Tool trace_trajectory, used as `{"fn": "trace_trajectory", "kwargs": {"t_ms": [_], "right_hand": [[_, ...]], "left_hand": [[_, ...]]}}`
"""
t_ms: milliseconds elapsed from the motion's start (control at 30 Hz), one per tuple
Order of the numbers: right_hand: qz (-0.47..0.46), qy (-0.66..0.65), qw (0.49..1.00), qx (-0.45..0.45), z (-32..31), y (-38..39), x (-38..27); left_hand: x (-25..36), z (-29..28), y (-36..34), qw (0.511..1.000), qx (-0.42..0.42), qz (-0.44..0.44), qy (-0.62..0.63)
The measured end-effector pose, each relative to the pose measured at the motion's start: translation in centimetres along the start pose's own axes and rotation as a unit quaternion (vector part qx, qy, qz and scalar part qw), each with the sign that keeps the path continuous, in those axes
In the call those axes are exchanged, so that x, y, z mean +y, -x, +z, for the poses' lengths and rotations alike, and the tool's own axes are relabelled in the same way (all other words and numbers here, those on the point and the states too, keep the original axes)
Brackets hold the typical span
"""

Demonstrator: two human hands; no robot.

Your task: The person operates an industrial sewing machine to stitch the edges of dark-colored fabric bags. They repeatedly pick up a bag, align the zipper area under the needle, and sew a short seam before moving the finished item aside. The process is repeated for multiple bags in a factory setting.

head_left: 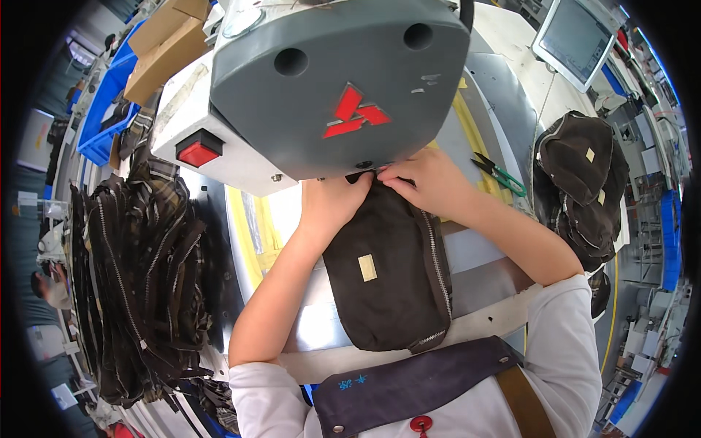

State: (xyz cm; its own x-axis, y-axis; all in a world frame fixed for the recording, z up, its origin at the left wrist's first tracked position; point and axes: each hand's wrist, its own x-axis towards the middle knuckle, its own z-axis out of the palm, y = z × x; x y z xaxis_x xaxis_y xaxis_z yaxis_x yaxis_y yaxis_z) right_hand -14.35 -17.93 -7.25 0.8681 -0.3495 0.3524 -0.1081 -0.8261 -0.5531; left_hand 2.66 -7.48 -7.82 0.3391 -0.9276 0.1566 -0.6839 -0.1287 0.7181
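Observation:
A dark brown fabric pouch (394,292) with a metal zipper along its right side and a small cream tag lies flat in front of me. Its far end runs under the grey head of a sewing machine (321,80). My left hand (332,201) is closed on the left corner of that far end, its fingertips partly covered by the machine head. At the right corner, my right hand (427,182) pinches the fabric between thumb and fingers. Both hands are close together just below the machine head, which hides the needle area.
Dark zippered pieces with plaid lining (146,277) are heaped on the left. More brown pouches (584,175) are stacked on the right, near green-handled thread snips (504,175). Blue bins (102,139), a cardboard box (164,55), a red switch (198,152) and a tablet screen (575,40) surround the machine.

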Motion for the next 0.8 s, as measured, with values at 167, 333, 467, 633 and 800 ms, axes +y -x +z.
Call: {"fn": "trace_trajectory", "kwargs": {"t_ms": [167,333,467,633,800], "right_hand": [[-0.025,0.025,0.999,0.040,0.56,0.28,-0.46],[0.003,0.030,0.997,0.072,0.63,0.52,-0.59],[-0.023,0.062,0.997,0.051,0.24,0.37,-0.41],[-0.082,0.094,0.991,0.047,0.24,0.38,-0.14],[-0.107,0.107,0.988,0.037,0.58,0.57,-0.18]], "left_hand": [[0.21,0.42,0.20,0.996,0.065,0.051,0.012],[0.38,0.81,0.25,0.995,0.088,0.043,0.026],[0.34,0.88,0.18,0.994,0.096,0.047,0.019],[0.51,0.38,0.21,0.999,0.041,0.001,-0.014],[0.20,0.88,0.45,0.997,0.074,0.013,-0.029]]}}
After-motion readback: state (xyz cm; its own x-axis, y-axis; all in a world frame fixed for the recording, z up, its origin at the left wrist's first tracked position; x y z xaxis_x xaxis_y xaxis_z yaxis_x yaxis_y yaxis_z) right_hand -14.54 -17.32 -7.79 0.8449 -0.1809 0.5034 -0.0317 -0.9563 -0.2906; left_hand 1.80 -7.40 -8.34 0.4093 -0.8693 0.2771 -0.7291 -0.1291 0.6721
